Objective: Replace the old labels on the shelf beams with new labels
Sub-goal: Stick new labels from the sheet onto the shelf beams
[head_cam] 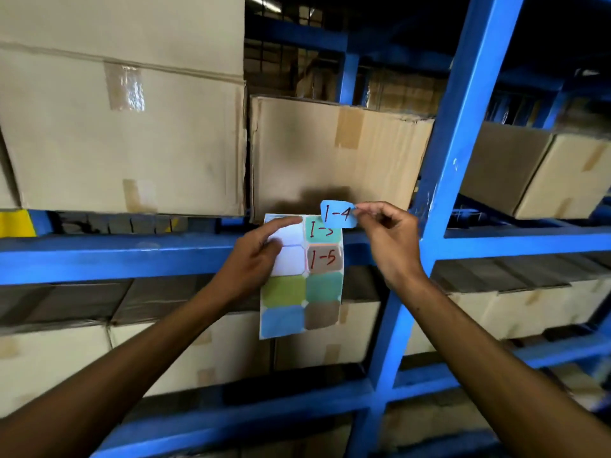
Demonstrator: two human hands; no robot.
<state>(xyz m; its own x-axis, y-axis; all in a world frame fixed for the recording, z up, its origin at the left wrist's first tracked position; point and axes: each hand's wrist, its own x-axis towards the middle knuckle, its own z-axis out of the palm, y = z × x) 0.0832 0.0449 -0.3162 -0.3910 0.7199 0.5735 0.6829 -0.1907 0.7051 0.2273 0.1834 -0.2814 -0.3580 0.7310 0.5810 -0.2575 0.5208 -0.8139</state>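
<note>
1. Your right hand [386,239] pinches the blue label [339,214] marked "1-4", lifted off above the sheet's top right corner.
2. Your left hand [254,262] grips the label sheet [299,292] by its left edge, in front of the blue shelf beam [115,256].

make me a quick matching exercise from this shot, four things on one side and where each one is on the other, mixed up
Things:
1. blue 1-4 label
2. label sheet
3. brown 1-5 label
4. yellow patch

Places:
A. stuck on the sheet, right column
B. at the far left edge of the picture, above the shelf beam
C. pinched in the right hand, lifted off the sheet
D. held up by the left hand in front of the beam

Pairs: 1-C, 2-D, 3-A, 4-B
</note>
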